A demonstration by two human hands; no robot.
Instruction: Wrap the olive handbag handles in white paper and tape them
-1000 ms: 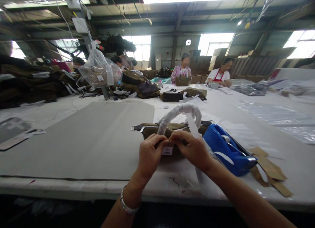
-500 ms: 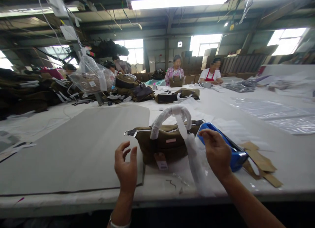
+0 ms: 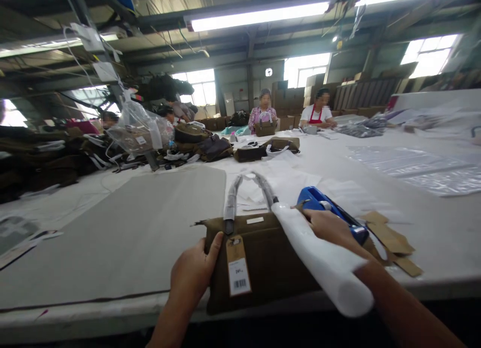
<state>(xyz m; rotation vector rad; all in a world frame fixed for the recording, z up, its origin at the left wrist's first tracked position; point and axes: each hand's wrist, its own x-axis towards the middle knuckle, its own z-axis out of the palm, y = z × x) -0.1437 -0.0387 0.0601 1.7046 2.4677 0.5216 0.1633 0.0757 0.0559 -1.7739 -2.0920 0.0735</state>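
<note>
A dark olive handbag (image 3: 270, 263) is tilted at the front edge of the table, its front panel facing me. My left hand (image 3: 195, 270) grips its left side, thumb on the front and fingers hidden behind. At the upper right corner my right hand (image 3: 326, 225) is closed on the bag, partly covered by a white wrapped strap (image 3: 319, 257) that hangs across the front toward me. The two wrapped handles (image 3: 233, 197) stand up from the top. A brown and white hang tag (image 3: 238, 268) with a barcode lies on the front panel.
Beside my right hand lies a blue tape dispenser (image 3: 313, 200), with brown paper pieces (image 3: 391, 237) to its right. A grey sheet (image 3: 124, 227) covers the table's left part. Farther back lie more bags (image 3: 268, 148) and clear plastic bags (image 3: 417, 167). Two people (image 3: 263, 112) work across the table.
Both hands were apart from the upright bag; now they hold its two sides. The bag has come nearer and tipped, and the wrapped strap has swung right, over my right forearm.
</note>
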